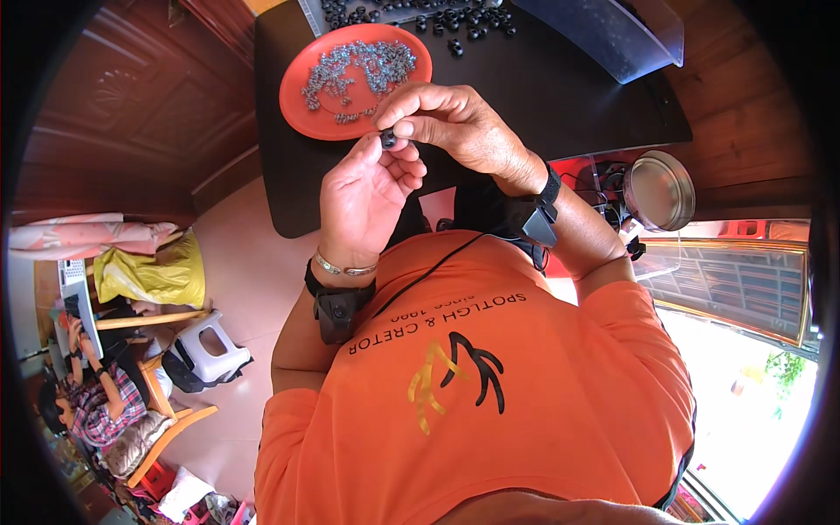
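Observation:
A small black rounded plastic piece with a hole in it (388, 137) is pinched between my two hands, just off the near rim of a plate. My left hand (360, 199), palm up, grips it from below between thumb and forefinger, its other fingers loosely curled. From the right, the thumb and forefinger of my right hand (472, 131) close on its upper side. Whether a smaller part sits between those fingertips, I cannot tell. Right behind my hands lies the oval red plate (293, 92), scattered with small silvery metal springs (385, 66).
More black plastic pieces (464, 22) lie loose on the dark table (560, 114) at the far side. A clear plastic bin (652, 44) stands at the far right. A round metal tin (661, 191) is to my right. A person in a checked shirt (105, 407) sits at far left, near a stool (210, 352).

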Available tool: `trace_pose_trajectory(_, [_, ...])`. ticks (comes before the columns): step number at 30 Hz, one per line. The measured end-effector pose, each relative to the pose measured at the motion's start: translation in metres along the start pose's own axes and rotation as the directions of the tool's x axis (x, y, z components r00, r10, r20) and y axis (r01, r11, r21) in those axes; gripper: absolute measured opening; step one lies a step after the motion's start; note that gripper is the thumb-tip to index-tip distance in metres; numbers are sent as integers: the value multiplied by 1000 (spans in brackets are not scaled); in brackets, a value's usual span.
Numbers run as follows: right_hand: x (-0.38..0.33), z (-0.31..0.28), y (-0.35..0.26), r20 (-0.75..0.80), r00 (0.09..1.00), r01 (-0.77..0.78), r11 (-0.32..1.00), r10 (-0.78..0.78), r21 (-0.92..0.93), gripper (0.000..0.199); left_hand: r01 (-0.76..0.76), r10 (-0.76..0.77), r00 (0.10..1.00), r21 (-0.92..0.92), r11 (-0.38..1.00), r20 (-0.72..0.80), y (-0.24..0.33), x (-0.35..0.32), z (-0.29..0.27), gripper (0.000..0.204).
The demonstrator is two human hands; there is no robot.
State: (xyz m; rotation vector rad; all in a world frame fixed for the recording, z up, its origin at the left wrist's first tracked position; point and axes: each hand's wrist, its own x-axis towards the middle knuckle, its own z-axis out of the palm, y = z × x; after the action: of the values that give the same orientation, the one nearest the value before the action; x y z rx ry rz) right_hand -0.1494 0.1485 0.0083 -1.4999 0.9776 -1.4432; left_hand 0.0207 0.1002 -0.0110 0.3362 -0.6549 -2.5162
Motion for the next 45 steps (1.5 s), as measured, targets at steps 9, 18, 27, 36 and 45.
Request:
trace_pose_trajectory(9, [-10, 8, -3, -81, 988, 112, 970, -132, -214, 20, 0, 2, 997, 35, 999, -81, 1, -3, 4, 24])
trace_pose_trajectory(18, [-20, 21, 2, -178, 931, 200, 855, -318, -479, 34, -5, 0, 986, -28, 1000, -165, -8, -5, 13, 18])
trace_pose_trajectory(27, [-23, 24, 3, -180, 877, 240, 729, -446, -641, 29, 16, -24, 991, -64, 998, -133, -8, -5, 13, 20])
trace_pose_trajectory(36, [-22, 28, 8, -98, 794, 310, 539, -600, -783, 29, -2, 7, 989, 31, 1000, -148, -7, -5, 18, 19])
trace_pose_trajectory(45, [-27, 29, 3, -148, 810, 237, 547, -567, -803, 30, 32, -22, 994, 93, 995, -106, -3, -2, 20, 17])
